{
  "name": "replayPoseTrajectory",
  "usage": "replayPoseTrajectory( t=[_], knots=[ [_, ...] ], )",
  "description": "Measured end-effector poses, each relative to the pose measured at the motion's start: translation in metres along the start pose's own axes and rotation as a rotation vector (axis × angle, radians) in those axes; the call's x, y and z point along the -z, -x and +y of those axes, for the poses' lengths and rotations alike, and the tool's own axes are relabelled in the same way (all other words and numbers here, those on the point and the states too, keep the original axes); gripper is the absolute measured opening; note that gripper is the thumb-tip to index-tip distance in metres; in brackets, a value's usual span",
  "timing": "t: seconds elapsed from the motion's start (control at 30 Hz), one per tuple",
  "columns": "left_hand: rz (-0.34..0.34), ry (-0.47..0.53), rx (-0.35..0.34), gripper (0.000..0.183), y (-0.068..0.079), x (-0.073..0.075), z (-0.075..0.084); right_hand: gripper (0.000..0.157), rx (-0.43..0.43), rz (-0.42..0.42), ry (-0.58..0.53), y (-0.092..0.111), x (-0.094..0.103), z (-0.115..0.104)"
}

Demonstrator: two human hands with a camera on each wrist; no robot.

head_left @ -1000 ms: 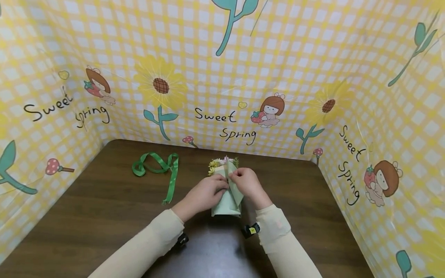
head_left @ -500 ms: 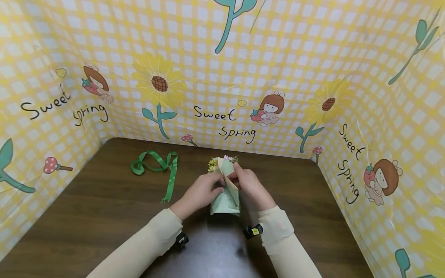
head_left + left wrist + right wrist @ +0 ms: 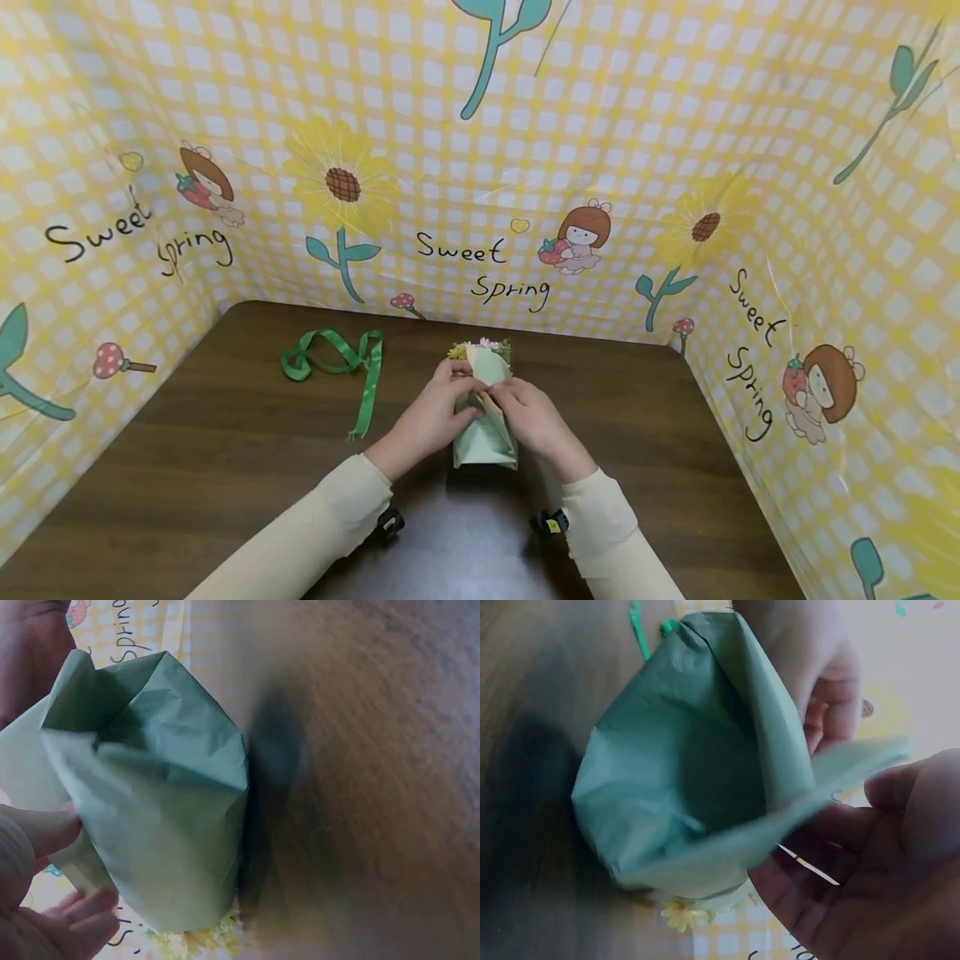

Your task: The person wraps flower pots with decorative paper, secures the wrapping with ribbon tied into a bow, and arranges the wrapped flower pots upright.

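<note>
A small bouquet lies near the middle of the table, wrapped in pale green wrapping paper. Yellow, white and pink flowers peek out at its far end. My left hand holds the paper's left side, its thumb against an edge in the left wrist view. From the right, my right hand pinches the overlapping flap, fingertips close to the left hand's. The near end of the wrapping paper gapes in the right wrist view. Stems inside cannot be made out, and the fingers partly hide the fold.
A loose green ribbon lies curled on the dark wooden table, left of the bouquet. A yellow checked cloth printed with flowers hangs behind the table and along both sides.
The right-hand flap has been drawn leftward over the front of the bouquet. The right hand moved slightly down with it, and both hands' fingertips came closer. The ribbon stayed in place.
</note>
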State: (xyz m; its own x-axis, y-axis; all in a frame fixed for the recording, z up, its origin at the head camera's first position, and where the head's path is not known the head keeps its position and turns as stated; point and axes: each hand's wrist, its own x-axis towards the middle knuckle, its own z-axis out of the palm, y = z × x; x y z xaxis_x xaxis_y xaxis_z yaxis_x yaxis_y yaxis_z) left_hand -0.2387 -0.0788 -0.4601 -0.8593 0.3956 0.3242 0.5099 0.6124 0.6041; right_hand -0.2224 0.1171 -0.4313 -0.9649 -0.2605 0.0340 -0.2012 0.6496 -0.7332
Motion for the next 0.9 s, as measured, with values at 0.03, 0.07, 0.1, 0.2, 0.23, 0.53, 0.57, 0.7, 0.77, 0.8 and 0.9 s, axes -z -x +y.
replayPoseTrajectory(
  t=[0.03, 0.07, 0.1, 0.2, 0.23, 0.53, 0.57, 0.7, 0.77, 0.8, 0.9],
  knots=[
    [0.012, -0.019, -0.017, 0.024, 0.0, 0.0, 0.0, 0.044, 0.02, 0.001, 0.037, 0.001, -0.001, -0.001],
    [0.029, -0.04, -0.041, 0.019, 0.0, 0.0, -0.001, 0.043, 0.037, 0.004, 0.062, 0.001, -0.003, -0.001],
    [0.047, -0.066, -0.067, 0.016, -0.001, 0.0, -0.001, 0.042, 0.052, 0.006, 0.078, 0.002, -0.004, -0.002],
    [0.086, -0.151, -0.181, 0.014, -0.003, 0.001, -0.004, 0.04, 0.087, 0.023, 0.106, 0.003, -0.006, -0.002],
    [0.091, -0.17, -0.223, 0.015, -0.004, 0.002, -0.005, 0.04, 0.092, 0.028, 0.104, 0.003, -0.006, -0.001],
    [-0.015, -0.326, -0.442, 0.006, -0.008, 0.011, -0.012, 0.038, 0.1, 0.04, 0.057, 0.005, -0.005, 0.0],
    [-0.026, -0.349, -0.46, 0.004, -0.007, 0.012, -0.013, 0.038, 0.101, 0.037, 0.055, 0.005, -0.005, 0.0],
    [-0.081, -0.373, -0.477, 0.009, -0.004, 0.017, -0.018, 0.039, 0.11, 0.027, 0.046, 0.005, -0.005, 0.001],
    [-0.117, -0.359, -0.472, 0.013, -0.003, 0.02, -0.02, 0.04, 0.113, 0.023, 0.048, 0.005, -0.006, 0.002],
    [-0.136, -0.351, -0.473, 0.015, -0.003, 0.021, -0.021, 0.04, 0.118, 0.025, 0.048, 0.005, -0.006, 0.003],
    [-0.178, -0.342, -0.505, 0.019, -0.004, 0.024, -0.023, 0.04, 0.111, 0.034, 0.047, 0.005, -0.006, 0.004]
  ],
)
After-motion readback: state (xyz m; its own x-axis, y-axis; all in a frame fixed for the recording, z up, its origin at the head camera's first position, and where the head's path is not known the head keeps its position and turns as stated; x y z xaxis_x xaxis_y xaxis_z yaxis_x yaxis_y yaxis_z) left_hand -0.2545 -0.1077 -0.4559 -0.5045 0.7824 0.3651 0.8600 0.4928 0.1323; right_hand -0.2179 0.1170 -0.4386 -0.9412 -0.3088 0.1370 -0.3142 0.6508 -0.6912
